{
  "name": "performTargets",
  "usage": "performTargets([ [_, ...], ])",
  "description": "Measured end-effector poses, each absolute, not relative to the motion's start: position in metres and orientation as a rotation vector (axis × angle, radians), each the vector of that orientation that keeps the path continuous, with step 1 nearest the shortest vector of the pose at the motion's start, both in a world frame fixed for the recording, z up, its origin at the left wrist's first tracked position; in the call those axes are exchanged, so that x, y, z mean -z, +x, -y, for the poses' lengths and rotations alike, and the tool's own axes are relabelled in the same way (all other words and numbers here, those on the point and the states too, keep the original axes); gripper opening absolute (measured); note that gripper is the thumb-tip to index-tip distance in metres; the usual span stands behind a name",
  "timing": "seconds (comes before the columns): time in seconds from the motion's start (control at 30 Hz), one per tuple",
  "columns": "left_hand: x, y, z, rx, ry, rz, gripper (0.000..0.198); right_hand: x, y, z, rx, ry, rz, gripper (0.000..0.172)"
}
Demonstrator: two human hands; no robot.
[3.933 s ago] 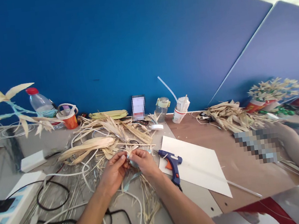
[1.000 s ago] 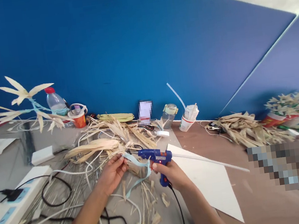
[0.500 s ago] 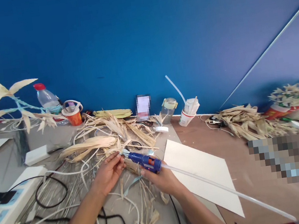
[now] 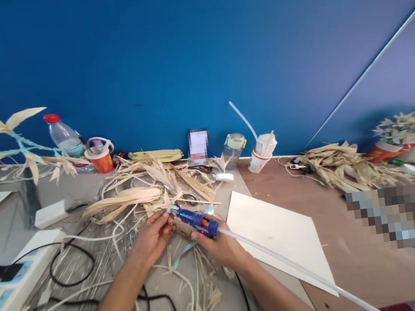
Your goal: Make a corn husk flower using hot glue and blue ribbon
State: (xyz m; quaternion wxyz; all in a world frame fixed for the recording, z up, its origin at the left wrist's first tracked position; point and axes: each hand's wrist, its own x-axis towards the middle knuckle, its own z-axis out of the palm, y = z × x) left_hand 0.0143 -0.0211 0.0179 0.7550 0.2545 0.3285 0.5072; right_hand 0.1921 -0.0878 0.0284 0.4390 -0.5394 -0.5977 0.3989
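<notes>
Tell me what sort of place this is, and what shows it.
Most likely a craft workspace: there is a glue gun in use, a heap of dry husks, and a pale flower that looks made from similar husk.

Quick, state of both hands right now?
Left hand: closed in a pinch on a light-blue strip; whether it holds anything else, cannot tell.
Right hand: closed, holding the blue glue gun.

No legible text — upright screen (image 4: 199, 146) pixelated, print on white paper cup (image 4: 257, 163) too small
</notes>
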Motion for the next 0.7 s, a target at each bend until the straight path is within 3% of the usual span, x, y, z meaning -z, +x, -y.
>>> performTargets([
  [0.7, -0.0171, 0.0147, 0.0214, -1.097, 0.579, -0.716, 0.015, -0.0369, 0.1903, 0.0880, -0.942, -1.489, 1.486, 0.022],
])
